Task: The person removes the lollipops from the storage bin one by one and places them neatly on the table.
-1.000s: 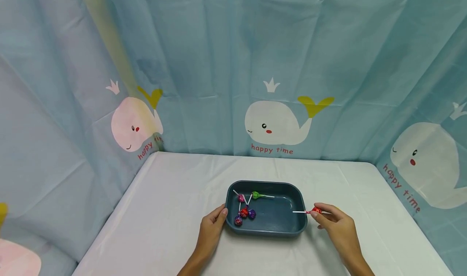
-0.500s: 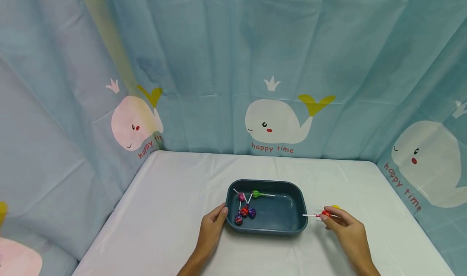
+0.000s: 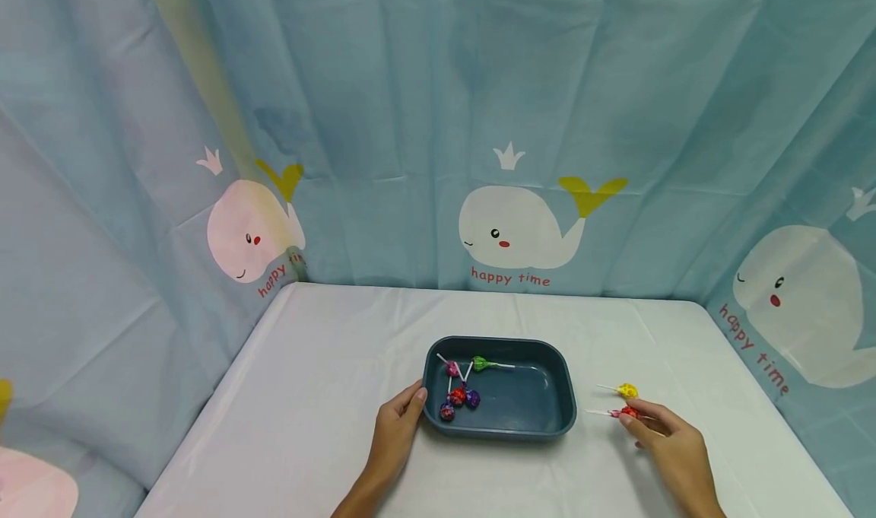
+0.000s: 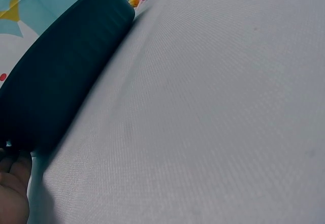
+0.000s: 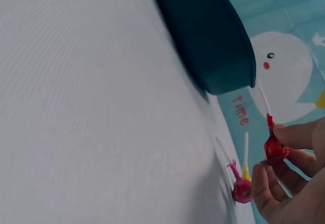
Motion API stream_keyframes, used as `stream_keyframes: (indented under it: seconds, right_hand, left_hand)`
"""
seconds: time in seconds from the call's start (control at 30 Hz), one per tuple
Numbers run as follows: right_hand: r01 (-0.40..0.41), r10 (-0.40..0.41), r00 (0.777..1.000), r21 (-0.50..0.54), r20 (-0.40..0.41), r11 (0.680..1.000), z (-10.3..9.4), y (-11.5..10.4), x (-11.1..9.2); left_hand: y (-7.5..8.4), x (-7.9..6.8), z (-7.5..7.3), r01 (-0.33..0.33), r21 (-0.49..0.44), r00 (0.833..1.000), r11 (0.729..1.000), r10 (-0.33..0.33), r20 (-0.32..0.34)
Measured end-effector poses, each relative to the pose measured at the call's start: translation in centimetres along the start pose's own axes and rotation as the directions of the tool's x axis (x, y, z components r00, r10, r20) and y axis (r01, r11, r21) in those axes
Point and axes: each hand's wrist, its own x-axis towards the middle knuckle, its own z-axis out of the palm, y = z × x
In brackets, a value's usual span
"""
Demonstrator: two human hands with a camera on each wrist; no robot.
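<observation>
A dark blue-green tray [image 3: 506, 430] stands on the white-covered table, with several wrapped lollipops inside, mostly at its left end. My left hand [image 3: 398, 427] holds the tray's left end, thumb at the rim; the left wrist view catches only part of that hand [image 4: 12, 186]. To the right of the tray, my right hand [image 3: 674, 446] pinches a red lollipop [image 5: 275, 149] by its candy head, stick pointing left. Just beyond it lies a yellow lollipop [image 3: 627, 390]. In the right wrist view, a pink lollipop [image 5: 242, 189] lies close below the fingers, partly covering the yellow one.
Inside the tray are a green lollipop [image 3: 481, 363], a pink lollipop [image 3: 452, 369], a red one [image 3: 458, 397] and purple ones. A blue curtain [image 3: 383, 229] printed with whales hangs behind and beside the table [image 3: 301, 396].
My right hand has moved right and toward me with the red lollipop, away from over the tray's right rim. The yellow lollipop has come into sight. My left hand and the tray stay put.
</observation>
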Motion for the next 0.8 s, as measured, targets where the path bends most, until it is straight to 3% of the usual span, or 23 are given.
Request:
stream_keyframes:
  seconds: [0.53, 0.8]
  right_hand:
    - [-0.059, 0.068, 0.994, -0.110, 0.082, 0.992, -1.4, 2.1, 1.3]
    - [-0.035, 0.052, 0.997, -0.241, 0.064, 0.970, -1.8, 2.6, 1.7]
  left_hand:
    - [0.0, 0.0, 0.0, -0.001, -0.009, 1.000, 1.000, 0.001, 0.000]
    - [0.1, 0.0, 0.0, -0.005, -0.022, 1.000, 1.000, 0.005, 0.004]
